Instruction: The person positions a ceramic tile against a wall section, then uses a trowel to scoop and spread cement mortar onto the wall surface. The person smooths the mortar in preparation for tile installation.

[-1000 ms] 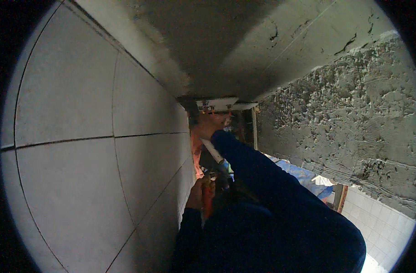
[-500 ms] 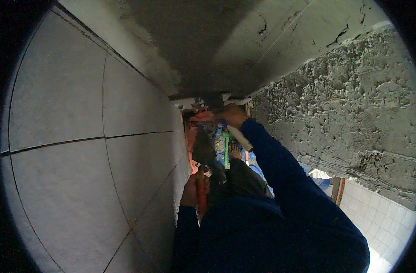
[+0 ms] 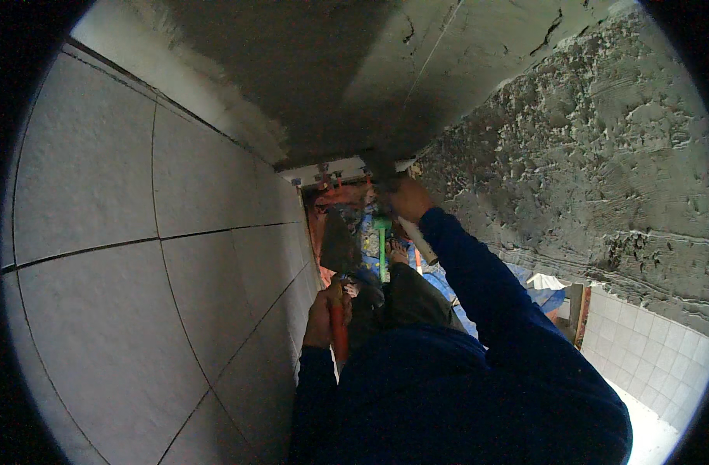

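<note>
Orange-red handle (image 3: 339, 332), navy sleeve (image 3: 490, 287)

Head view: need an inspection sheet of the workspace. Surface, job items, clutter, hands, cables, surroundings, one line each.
Surface: grey wall ahead, smooth, with a large darker patch; fine line and cracks on its right part.
Job items: orange-handled trowel, dark blade pointing forward; pale-handled tool, dark end by the wall's lower edge, contact unclear.
Clutter: green-handled tool and blue sheeting low down, near the person's feet.
Hands: left hand closed on the trowel; right hand gripping the pale-handled tool.
Cables: nothing seen.
Surroundings: large-tiled wall left; rough grey wall right.
</note>
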Demonstrator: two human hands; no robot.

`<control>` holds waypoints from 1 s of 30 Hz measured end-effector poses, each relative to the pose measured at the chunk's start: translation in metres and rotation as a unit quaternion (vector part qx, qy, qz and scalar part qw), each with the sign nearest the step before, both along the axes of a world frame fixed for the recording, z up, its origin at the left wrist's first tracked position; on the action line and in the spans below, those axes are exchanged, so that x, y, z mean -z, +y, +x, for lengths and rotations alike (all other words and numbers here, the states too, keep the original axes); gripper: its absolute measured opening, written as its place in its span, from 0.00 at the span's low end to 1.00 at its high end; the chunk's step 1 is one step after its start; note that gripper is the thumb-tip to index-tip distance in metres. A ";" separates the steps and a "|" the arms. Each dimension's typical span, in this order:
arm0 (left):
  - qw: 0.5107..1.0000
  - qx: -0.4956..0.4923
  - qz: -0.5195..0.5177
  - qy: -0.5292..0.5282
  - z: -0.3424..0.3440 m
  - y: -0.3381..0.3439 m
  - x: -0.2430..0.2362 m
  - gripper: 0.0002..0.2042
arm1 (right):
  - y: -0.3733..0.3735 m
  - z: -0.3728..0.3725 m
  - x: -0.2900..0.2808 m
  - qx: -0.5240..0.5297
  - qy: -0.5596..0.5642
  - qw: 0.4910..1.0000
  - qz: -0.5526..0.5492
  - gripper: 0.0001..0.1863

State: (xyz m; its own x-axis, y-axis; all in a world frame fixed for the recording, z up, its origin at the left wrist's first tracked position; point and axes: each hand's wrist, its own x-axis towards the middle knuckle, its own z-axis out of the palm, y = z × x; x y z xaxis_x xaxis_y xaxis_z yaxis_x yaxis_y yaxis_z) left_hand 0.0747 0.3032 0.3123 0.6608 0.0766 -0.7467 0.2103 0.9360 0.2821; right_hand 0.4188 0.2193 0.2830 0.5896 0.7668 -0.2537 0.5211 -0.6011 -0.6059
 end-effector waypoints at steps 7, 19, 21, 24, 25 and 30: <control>1.000 -0.006 0.023 0.018 0.007 0.006 0.007 0.17 | -0.061 -0.055 -0.028 0.002 -0.120 0.984 -0.134 0.25; 0.995 0.010 0.043 0.086 0.011 0.001 -0.008 0.12 | -0.003 -0.084 -0.051 -0.070 -0.209 0.975 -0.008 0.26; 0.995 0.023 0.030 0.095 0.011 0.002 -0.010 0.11 | 0.037 -0.077 -0.056 -0.098 -0.202 0.974 -0.042 0.26; 0.996 0.022 0.025 0.077 0.008 0.004 -0.006 0.10 | 0.083 -0.069 -0.070 -0.147 -0.154 0.973 -0.086 0.23; 0.997 0.019 0.026 0.065 0.006 0.003 -0.004 0.10 | 0.095 -0.067 -0.074 -0.164 -0.130 0.973 -0.101 0.22; 0.999 0.011 0.015 0.051 -0.001 0.000 0.013 0.13 | 0.129 -0.066 -0.074 -0.203 -0.174 0.947 -0.177 0.27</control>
State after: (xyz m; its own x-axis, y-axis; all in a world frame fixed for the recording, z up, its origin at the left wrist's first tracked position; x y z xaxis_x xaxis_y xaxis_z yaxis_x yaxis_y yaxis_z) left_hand 0.0735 0.3034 0.2989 0.5824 0.0857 -0.8084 0.2600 0.9226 0.2851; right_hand 0.3524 0.3479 0.3573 0.3600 0.8515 -0.3811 0.8840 -0.4419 -0.1523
